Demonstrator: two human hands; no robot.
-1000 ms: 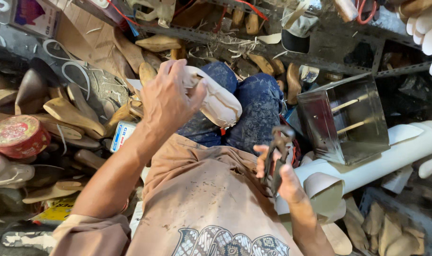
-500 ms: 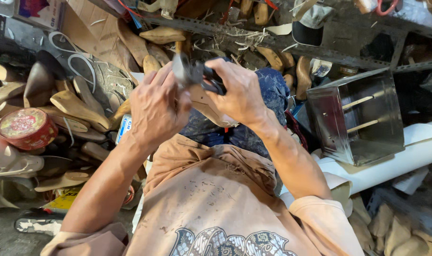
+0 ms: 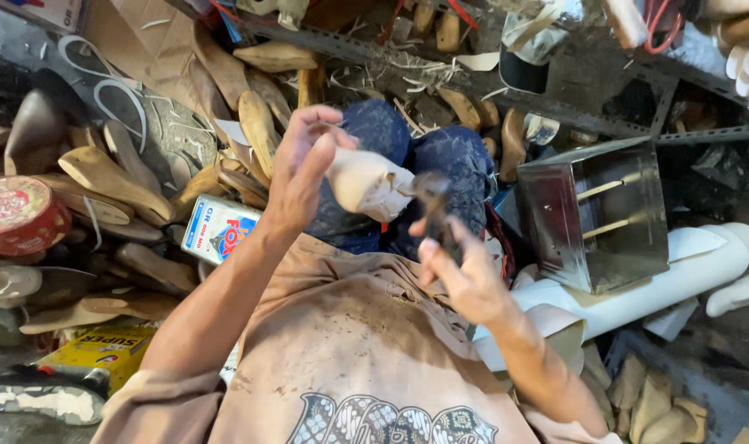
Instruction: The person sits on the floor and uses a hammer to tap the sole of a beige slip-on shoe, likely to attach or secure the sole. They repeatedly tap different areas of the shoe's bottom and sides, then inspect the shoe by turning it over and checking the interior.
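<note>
Shoe last [image 3: 366, 185], pale and wrapped in light leather, is what we have up in front of us, raised above our blue-trousered knees [image 3: 428, 160]. Our left hand [image 3: 302, 168] is clamped around its near end, fingers curled over the top, and the last's long axis runs from that grip out to the right and slightly down, so its free end points straight at our right hand. Our right hand [image 3: 465, 275] sits lower and to the right, closed around a dark metal tool [image 3: 433, 201] that looks like pincers; the tool's head rises to meet the free end of the last, and the two look to be touching or just about, though motion blur there stops us from saying which. The left hand is the one on the last; the right reaches it only through the tool. We cannot make out whether the tool's head is biting on the leather or merely beside it, and our own fingers hide the near end of the last. Around us, wooden lasts and soles [image 3: 103, 177] lie heaped on the left beside a red round tin [image 3: 17, 214], with a shiny metal box [image 3: 600, 214] and a white roll [image 3: 678, 275] to the right.
</note>
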